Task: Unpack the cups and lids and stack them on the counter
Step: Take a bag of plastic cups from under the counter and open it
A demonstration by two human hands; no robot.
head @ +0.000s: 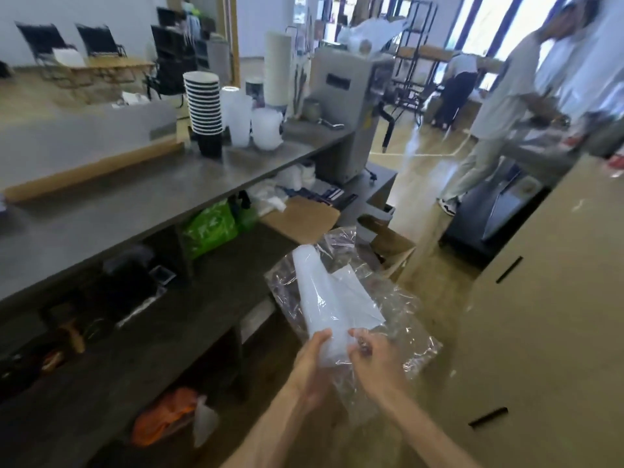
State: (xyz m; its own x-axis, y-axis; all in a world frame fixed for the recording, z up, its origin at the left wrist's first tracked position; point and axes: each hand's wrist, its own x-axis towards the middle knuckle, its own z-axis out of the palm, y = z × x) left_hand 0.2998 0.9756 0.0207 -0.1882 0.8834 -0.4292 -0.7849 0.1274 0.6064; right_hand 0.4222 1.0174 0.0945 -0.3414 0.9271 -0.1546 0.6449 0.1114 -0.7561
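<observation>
**Two hands work a sleeve of cups free of its wrapper**

Low in the centre of the frame, a person's left hand (312, 364) and right hand (373, 361) meet around the near end of a nested stack of frosted plastic cups (320, 295). The left grip is curled shut around the stack's end; the right grip is pinched closed on the clear plastic wrapper (398, 319), which billows loose around and behind the cups. The stack points up and away from the body, held in the air above the lower shelf (169, 319), not yet at the tabletop (135, 204).

The step in hand appears to be stripping the wrapper. It is likely done best by keeping the left hand firm on the cups while the right draws the film back along the stack, so the nested cups stay together and do not fan apart or slide out of the far end.

In the upper middle of the frame, the tabletop already carries a tall stack of dark ribbed paper cups (204, 109), and just beside it translucent cups (238, 118) and a lower pile that looks like clear lids (266, 128). A cardboard box (300, 219) sits open on the shelf beyond the hands; its contents cannot be made out. A green bag (209, 228) sits under the tabletop, and another person (499, 106) stands at the upper right.
</observation>
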